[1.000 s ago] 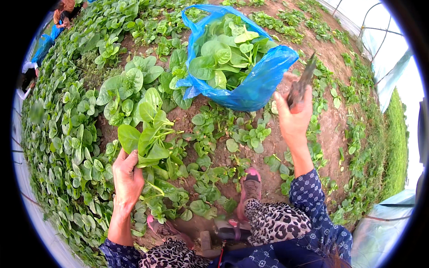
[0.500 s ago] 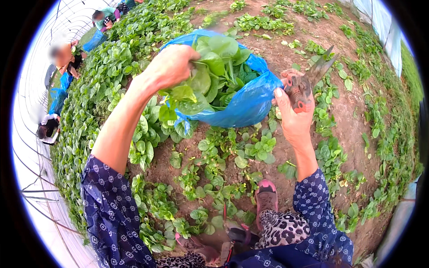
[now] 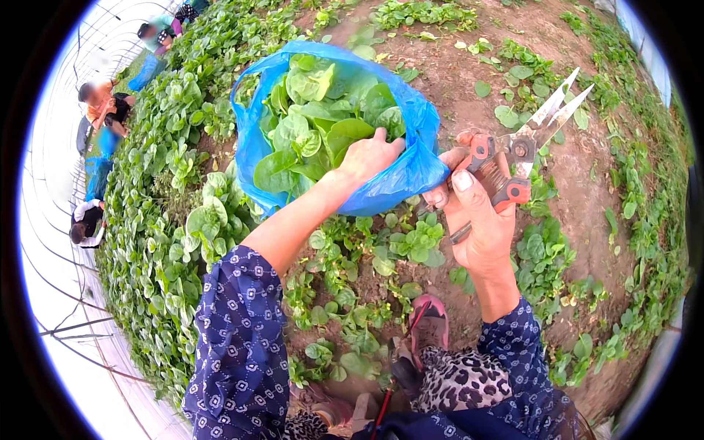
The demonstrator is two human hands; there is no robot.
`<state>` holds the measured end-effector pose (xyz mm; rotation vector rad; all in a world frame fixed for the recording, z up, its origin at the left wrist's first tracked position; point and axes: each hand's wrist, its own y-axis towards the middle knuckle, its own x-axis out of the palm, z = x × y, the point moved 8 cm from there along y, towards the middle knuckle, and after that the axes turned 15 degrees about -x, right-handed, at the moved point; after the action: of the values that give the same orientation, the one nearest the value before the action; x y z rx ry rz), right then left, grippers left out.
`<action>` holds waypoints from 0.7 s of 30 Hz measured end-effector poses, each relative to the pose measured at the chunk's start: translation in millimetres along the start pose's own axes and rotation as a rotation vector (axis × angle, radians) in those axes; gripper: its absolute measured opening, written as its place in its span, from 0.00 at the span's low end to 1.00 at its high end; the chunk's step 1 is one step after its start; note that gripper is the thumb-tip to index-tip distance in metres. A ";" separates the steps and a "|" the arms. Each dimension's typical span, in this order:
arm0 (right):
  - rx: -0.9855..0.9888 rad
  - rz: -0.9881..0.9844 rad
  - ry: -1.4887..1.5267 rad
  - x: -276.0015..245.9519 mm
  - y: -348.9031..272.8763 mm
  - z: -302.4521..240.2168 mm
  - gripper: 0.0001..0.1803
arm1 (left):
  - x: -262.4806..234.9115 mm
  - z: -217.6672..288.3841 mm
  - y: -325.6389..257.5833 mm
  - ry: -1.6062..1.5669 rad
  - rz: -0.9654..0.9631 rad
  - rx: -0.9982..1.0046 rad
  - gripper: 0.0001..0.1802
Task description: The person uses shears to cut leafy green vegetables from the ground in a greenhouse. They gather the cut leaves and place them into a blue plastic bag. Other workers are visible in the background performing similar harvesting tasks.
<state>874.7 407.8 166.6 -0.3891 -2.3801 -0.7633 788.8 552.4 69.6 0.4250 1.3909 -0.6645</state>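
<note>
Gripping shears (image 3: 522, 150) beside a blue bag (image 3: 416, 158) of green leaves (image 3: 304, 139)

In the head view, has the left hand (image 3: 367, 155) down inside the blue bag, resting among the green leaves close to the near rim. With fingertips partly hidden by leaf and plastic, cannot tell whether closed on anything. Reaches in from the lower edge in a dark blue patterned sleeve (image 3: 246, 345), forearm bare, crossing over the bag's near side.

Grips the shears in the right hand (image 3: 478, 216), across palm and fingers, with orange-red grips, a rusty spring and 2 blades spread apart, pointing up and to the right, away from the bag. Also appears to pinch the bag's right edge in the fingers of that same hand.

Shows the blue bag in the upper middle, open at the top and well filled with broad leaves, near bare soil (image 3: 579, 209) and low plants (image 3: 422, 242). Includes a dense leafy bed (image 3: 158, 242) to the left. Lower down, shows 1 pinkish shoe (image 3: 430, 330) and leopard-print trousers (image 3: 466, 378). At the upper left, includes at least 3 other people (image 3: 106, 103) beside the bed, with more blue plastic (image 3: 99, 172) near them.
</note>
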 end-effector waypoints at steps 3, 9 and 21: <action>-0.017 0.007 0.047 -3.8 -1.6 -2.7 0.24 | -46.0 -11.3 -22.1 -0.147 0.084 -0.043 0.31; 0.030 0.034 0.106 -16.3 -9.8 2.9 0.23 | -20.9 -37.7 -41.8 0.267 0.136 -0.199 0.36; 0.156 -0.055 0.023 -39.0 -36.8 15.8 0.24 | -34.6 -45.5 -121.3 -0.078 0.627 -0.140 0.27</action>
<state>881.8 384.7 116.1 -0.2499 -2.4171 -0.5980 673.7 496.6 109.7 0.6746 1.1337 -0.0694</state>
